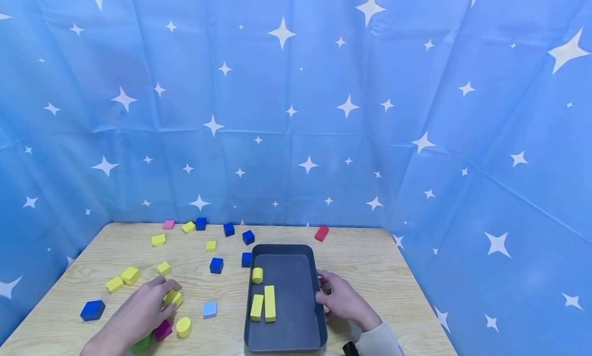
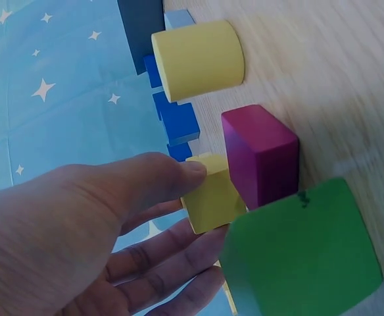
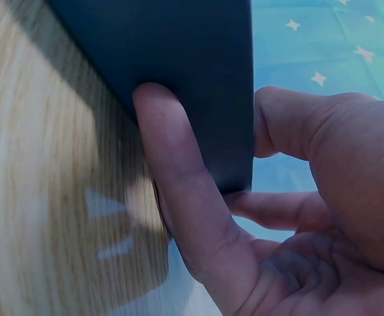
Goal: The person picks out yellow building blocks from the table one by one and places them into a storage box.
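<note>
My left hand (image 1: pixel 141 311) reaches in from the lower left and pinches a yellow block (image 2: pixel 215 201), thumb on its near side and fingers behind it. Beside that block stand a magenta block (image 1: pixel 163 330), a yellow cylinder (image 1: pixel 184 326) and a green block (image 2: pixel 300 253), which my hand partly hides in the head view. At the dark grey tray (image 1: pixel 296 330), my right hand (image 1: pixel 344 298) grips the right wall, thumb at the rim and fingers against the outside. Inside the tray lie a short yellow cylinder (image 1: pixel 257 275) and two yellow bars (image 1: pixel 270 303) along its left side.
Several blue cubes (image 1: pixel 216 265) and yellow blocks (image 1: pixel 131 275) are spread left of the tray. A light blue block (image 1: pixel 210 310) lies between left hand and tray. Behind the tray is a red block (image 1: pixel 321 233); a pink one (image 1: pixel 168 224) sits at the table's back edge.
</note>
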The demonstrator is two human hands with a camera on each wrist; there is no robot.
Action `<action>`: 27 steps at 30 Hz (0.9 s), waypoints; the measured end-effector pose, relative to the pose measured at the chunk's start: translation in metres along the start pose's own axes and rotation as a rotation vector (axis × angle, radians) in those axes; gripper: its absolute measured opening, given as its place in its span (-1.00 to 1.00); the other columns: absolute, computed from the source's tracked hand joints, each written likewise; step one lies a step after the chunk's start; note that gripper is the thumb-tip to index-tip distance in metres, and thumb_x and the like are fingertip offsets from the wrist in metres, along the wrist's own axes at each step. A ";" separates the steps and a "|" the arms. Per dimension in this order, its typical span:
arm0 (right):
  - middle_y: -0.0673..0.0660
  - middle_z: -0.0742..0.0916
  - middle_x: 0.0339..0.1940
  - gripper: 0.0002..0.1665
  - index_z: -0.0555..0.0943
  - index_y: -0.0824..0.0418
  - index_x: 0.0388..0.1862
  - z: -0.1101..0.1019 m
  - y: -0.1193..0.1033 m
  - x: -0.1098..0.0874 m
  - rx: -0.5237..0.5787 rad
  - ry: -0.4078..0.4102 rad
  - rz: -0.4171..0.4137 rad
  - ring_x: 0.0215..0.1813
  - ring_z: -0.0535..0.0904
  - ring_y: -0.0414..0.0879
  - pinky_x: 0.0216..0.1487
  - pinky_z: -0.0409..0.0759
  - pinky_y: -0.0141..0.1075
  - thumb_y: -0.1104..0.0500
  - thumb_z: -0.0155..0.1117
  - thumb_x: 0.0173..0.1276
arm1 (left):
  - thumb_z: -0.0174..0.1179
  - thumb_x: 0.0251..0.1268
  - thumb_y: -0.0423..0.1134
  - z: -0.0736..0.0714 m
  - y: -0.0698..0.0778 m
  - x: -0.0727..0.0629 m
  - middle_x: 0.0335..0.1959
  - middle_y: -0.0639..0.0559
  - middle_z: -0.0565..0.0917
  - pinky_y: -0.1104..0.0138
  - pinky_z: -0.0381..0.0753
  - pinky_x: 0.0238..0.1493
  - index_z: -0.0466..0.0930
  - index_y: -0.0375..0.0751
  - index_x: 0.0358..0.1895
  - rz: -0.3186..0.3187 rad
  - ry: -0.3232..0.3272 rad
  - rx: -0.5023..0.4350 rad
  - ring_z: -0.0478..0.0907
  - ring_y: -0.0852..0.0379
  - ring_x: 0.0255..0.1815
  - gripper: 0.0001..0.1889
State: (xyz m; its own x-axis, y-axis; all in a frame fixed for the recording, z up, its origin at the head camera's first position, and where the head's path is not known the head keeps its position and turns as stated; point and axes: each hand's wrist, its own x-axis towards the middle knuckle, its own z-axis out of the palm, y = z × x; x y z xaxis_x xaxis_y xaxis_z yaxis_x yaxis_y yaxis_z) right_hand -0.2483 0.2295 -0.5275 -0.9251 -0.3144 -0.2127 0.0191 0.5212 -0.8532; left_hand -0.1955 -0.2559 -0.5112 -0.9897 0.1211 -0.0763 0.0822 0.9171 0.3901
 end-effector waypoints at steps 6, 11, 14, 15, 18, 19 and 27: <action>0.31 0.73 0.27 -0.12 0.40 0.26 0.84 0.000 -0.001 0.000 0.011 -0.005 0.003 0.01 0.71 0.06 -0.35 0.93 -0.01 0.35 0.34 0.57 | 0.60 0.46 -0.31 -0.002 0.004 0.002 -0.14 0.00 0.71 0.36 0.53 -0.36 0.85 -0.21 0.21 -0.003 0.008 0.012 0.48 0.15 -0.30 -0.67; 0.32 0.72 0.28 -0.12 0.40 0.28 0.84 -0.001 0.000 0.000 0.014 -0.006 0.004 0.02 0.71 0.06 -0.35 0.94 0.00 0.35 0.34 0.58 | 0.62 0.44 -0.30 -0.003 0.006 0.002 -0.07 -0.04 0.78 0.24 0.78 -0.24 0.85 -0.18 0.20 0.019 0.039 0.038 0.54 0.16 -0.27 -0.67; 0.33 0.71 0.28 -0.13 0.39 0.29 0.84 -0.001 0.001 -0.001 0.012 -0.005 0.003 0.02 0.71 0.06 -0.35 0.94 -0.01 0.36 0.34 0.58 | 0.63 0.43 -0.30 -0.005 0.008 0.003 -0.04 -0.04 0.78 0.14 0.87 -0.16 0.85 -0.16 0.20 0.036 0.062 0.039 0.58 0.16 -0.24 -0.66; 0.32 0.71 0.27 -0.13 0.39 0.29 0.84 -0.001 0.001 -0.001 0.012 -0.005 0.002 0.01 0.71 0.06 -0.35 0.94 -0.01 0.36 0.33 0.58 | 0.63 0.43 -0.30 -0.005 0.008 0.003 -0.04 -0.04 0.79 0.11 0.89 -0.14 0.84 -0.16 0.20 0.043 0.069 0.040 0.60 0.16 -0.24 -0.66; 0.32 0.71 0.26 -0.13 0.39 0.29 0.84 -0.001 0.001 -0.001 0.012 -0.004 0.002 0.00 0.71 0.06 -0.35 0.94 -0.01 0.35 0.33 0.58 | 0.64 0.42 -0.31 -0.007 0.012 0.002 -0.04 -0.03 0.78 0.12 0.88 -0.14 0.84 -0.16 0.22 0.056 0.086 0.042 0.60 0.16 -0.23 -0.64; 0.32 0.72 0.25 -0.13 0.39 0.29 0.84 -0.001 0.001 -0.001 0.012 -0.004 0.002 0.00 0.72 0.06 -0.35 0.94 -0.01 0.35 0.33 0.58 | 0.64 0.42 -0.31 -0.007 0.014 0.003 -0.04 -0.03 0.78 0.12 0.88 -0.14 0.84 -0.17 0.23 0.056 0.089 0.043 0.60 0.16 -0.23 -0.63; 0.32 0.73 0.25 -0.12 0.40 0.29 0.84 0.000 0.001 -0.001 0.009 -0.006 -0.013 0.00 0.72 0.06 -0.35 0.94 -0.01 0.35 0.34 0.57 | 0.60 0.45 -0.31 -0.011 0.024 0.005 -0.05 0.00 0.77 0.11 0.88 -0.14 0.83 -0.19 0.26 0.076 0.104 0.031 0.65 0.17 -0.20 -0.62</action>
State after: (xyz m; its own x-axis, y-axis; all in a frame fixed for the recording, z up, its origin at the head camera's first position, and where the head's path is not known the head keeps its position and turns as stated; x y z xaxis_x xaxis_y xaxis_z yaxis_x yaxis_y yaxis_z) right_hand -0.2469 0.2300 -0.5280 -0.9231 -0.3258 -0.2043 0.0104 0.5100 -0.8601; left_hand -0.2000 -0.2377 -0.4918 -0.9872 0.1522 0.0483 0.1593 0.9184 0.3622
